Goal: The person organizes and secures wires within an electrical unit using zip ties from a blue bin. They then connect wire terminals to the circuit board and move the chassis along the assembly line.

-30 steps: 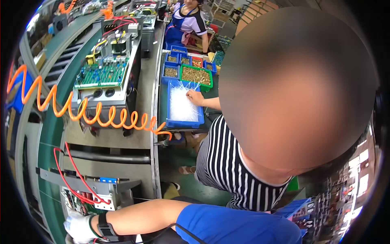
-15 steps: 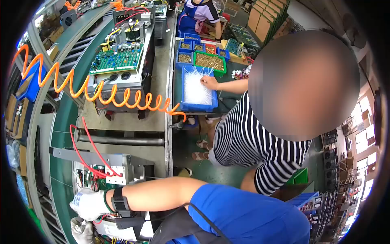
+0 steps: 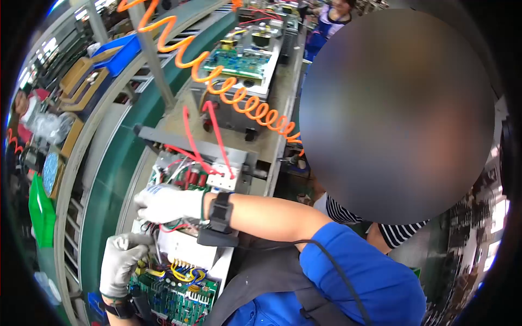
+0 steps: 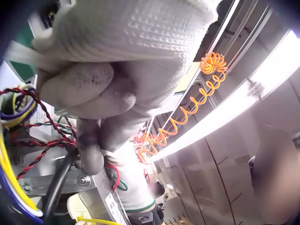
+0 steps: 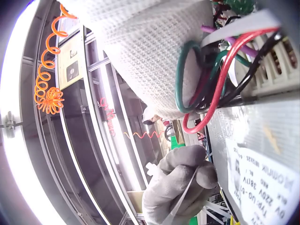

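Observation:
My gloved left hand [image 3: 120,263] is at the near left of an opened electrical unit, its fingers curled. It pinches a thin white cable tie [image 5: 182,199], whose strip shows between the fingers in the right wrist view. Twisted red-and-black wires [image 4: 40,147] and a black cable [image 4: 58,180] run beside its fingertips. My gloved right hand [image 3: 173,204] reaches over the unit's wiring, back upward; its fingertips are hidden, and I cannot tell what they hold. Red wire [image 5: 225,70] and green wire [image 5: 180,79] loop beside it. A labelled metal box [image 5: 253,154] lies close below.
A green circuit board [image 3: 174,296] occupies the near end of the unit. Thick red cables [image 3: 215,136] rise from its far end. An orange coiled hose [image 3: 234,92] hangs across the line, before another unit [image 3: 234,62]. Another person in a striped top [image 3: 342,212] stands at right.
The head view has swung, shifting the unit up and right. My left hand, low beneath the right one half a second ago, now shows fully at left. The tray of white ties has left view.

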Motion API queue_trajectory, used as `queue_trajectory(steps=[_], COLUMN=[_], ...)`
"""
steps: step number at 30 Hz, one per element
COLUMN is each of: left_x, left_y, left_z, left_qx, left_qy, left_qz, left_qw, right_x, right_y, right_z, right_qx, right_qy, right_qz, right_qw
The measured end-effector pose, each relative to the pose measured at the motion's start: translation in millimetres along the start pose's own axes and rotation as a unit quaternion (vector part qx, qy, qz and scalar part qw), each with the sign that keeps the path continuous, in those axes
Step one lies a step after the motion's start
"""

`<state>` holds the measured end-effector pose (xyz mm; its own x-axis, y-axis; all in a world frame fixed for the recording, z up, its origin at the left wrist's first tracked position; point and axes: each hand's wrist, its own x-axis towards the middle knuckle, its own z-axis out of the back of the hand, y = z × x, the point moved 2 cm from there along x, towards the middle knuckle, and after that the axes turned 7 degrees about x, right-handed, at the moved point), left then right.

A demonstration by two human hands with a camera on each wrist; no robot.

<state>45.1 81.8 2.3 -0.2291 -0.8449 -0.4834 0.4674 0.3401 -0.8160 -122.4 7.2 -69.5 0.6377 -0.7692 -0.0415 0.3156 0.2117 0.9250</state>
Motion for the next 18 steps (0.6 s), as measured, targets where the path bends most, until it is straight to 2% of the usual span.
queue_trajectory(steps=[2,4,7,8,11,12,13,14,15,16,17,18], left_x=[0,-6,-9,-6,-2,-1,-6,-10,-14,-9,-6,-3], left_y=[3,-5,1,8,11,12,9,6,-2,11,14,11], left_z=[-3,-7,-14,-14,-17,-15,-13,-15,-17,-15,-12,-11], left_qx=[0.055,0.07,0.176,0.178,0.192,0.278,0.36,0.369,0.379,0.379,0.365,0.285], left_qy=[0.0,0.01,-0.008,-0.021,-0.025,-0.033,-0.045,-0.054,-0.057,-0.081,-0.068,-0.048], left_qz=[-0.037,-0.022,-0.065,-0.088,-0.061,-0.147,-0.221,-0.252,-0.259,-0.298,-0.227,-0.162], left_qw=[0.998,0.997,0.982,0.98,0.979,0.949,0.905,0.893,0.887,0.872,0.901,0.943], right_x=[-2,-1,6,7,6,1,-2,-2,2,10,11,10], right_y=[1,2,-3,-3,-6,0,-1,-4,-10,-16,-14,-11], right_z=[1,2,-4,-2,-2,1,2,2,1,-4,-5,-2], right_qx=[0.012,-0.02,-0.014,-0.017,-0.039,-0.072,-0.028,-0.001,-0.016,-0.056,-0.034,-0.016], right_qy=[-0.01,-0.003,0.004,-0.001,0.006,0.005,-0.015,0.005,0.007,0.013,0.018,0.015], right_qz=[0.019,0.048,0.074,0.073,0.03,0.031,0.063,0.077,0.095,0.078,0.069,0.053], right_qw=[1.0,0.999,0.997,0.997,0.999,0.997,0.997,0.997,0.995,0.995,0.997,0.998])
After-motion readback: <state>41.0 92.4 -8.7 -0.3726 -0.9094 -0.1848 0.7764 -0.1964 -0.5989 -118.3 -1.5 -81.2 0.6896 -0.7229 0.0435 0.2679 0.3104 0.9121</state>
